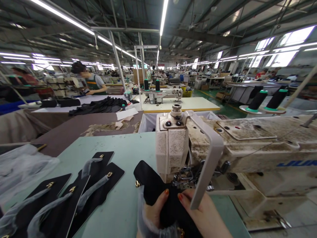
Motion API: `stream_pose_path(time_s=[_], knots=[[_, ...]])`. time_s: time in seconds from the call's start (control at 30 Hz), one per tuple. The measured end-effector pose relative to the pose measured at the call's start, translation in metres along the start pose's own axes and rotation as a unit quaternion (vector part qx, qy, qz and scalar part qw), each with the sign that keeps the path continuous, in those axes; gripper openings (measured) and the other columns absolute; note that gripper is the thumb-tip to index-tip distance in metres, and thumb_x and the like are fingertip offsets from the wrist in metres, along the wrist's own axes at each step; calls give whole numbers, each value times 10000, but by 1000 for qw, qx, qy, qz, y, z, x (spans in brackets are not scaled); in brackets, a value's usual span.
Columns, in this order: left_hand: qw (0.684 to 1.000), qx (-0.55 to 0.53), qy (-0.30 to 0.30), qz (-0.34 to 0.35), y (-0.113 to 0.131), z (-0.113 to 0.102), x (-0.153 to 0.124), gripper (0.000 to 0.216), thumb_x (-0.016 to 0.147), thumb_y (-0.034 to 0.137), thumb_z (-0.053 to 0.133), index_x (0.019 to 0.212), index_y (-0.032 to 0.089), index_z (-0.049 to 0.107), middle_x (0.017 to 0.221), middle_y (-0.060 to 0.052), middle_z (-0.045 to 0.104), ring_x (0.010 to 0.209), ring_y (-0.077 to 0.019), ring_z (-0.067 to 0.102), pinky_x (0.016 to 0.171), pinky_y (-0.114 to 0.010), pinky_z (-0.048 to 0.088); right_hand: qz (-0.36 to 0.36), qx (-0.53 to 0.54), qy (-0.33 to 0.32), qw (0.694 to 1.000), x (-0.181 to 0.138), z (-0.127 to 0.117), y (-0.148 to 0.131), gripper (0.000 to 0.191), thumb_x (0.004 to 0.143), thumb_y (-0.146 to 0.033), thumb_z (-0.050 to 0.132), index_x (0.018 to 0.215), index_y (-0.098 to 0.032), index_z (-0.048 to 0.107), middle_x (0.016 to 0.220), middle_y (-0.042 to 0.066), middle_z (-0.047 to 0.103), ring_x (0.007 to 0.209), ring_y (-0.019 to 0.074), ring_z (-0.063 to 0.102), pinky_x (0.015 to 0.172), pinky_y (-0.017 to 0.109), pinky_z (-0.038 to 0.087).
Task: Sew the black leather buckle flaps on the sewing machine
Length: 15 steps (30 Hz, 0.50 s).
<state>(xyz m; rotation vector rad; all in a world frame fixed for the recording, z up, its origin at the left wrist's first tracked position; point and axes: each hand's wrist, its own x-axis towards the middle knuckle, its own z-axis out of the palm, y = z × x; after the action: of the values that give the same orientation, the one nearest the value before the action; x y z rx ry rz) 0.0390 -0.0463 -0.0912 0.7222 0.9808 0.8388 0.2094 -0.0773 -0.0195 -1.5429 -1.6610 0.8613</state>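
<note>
Both hands pinch a black piece (153,186) near centre on the green table (128,148), just under the sewing machine (223,148) head: L hand (155,215) grips its near-left edge, R hand (203,216) presses its right side by the needle. More black pieces (74,191) w/ gold clips lie near left; a co-worker (92,82) sits far left.

1. Pretty clearly a garment factory floor, big open hall with a metal truss roof and long fluorescent tube lights (162,16) running way back.
2. Industrial sewing machine (223,145) right up front, another sewing machine (163,94) on the next table.
3. Thread cones (257,99) on stands, black fabric pile (104,105), stacked black cut pieces (61,198).
4. A co-worker (92,82) seated at a bench, rows of workstations behind.
</note>
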Motion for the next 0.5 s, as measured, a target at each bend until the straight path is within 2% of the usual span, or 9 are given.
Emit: stream_pose_path(time_s=[0.13, 0.23, 0.3, 0.4, 0.5], knots=[[999, -53, -12, -2, 4, -8, 7, 383, 675, 434, 814, 984, 237, 700, 1132, -82, 738, 1160, -372, 627, 1064, -488, 451, -5, 17, 10, 1000, -2, 5, 0, 417, 900, -415, 410, 636, -148, 591, 617, 35, 568, 598, 152, 522, 562, 228, 330], [1000, -21, -13, -3, 12, -7, 8, 378, 653, 438, 820, 938, 225, 693, 1124, -91, 740, 1143, -389, 633, 1040, -515, 466, 4, 49, 14, 999, -5, 10, 0, 414, 919, -427, 419, 627, -155, 526, 610, 18, 520, 607, 145, 497, 565, 222, 325], [999, -8, -12, 31, 19, -3, 8, 362, 637, 433, 825, 901, 219, 698, 1151, -95, 729, 1164, -394, 616, 1040, -512, 468, 11, 70, 15, 997, -7, 15, 1, 418, 933, -436, 423, 632, -157, 506, 622, 17, 519, 620, 146, 495, 575, 221, 332], [996, -17, -17, 91, 32, 1, 11, 329, 630, 408, 828, 870, 211, 716, 1186, -90, 715, 1193, -376, 597, 1062, -482, 456, 26, 86, 21, 996, -9, 21, 5, 407, 957, -435, 423, 702, -149, 562, 690, 32, 579, 675, 160, 534, 617, 222, 362], [995, 11, -62, 78, 45, 2, 11, 302, 637, 355, 833, 876, 197, 736, 1188, -87, 717, 1200, -360, 594, 1074, -459, 445, 24, 90, 27, 995, -11, 28, 7, 410, 981, -444, 410, 799, -142, 620, 767, 48, 621, 741, 174, 566, 673, 222, 387]])
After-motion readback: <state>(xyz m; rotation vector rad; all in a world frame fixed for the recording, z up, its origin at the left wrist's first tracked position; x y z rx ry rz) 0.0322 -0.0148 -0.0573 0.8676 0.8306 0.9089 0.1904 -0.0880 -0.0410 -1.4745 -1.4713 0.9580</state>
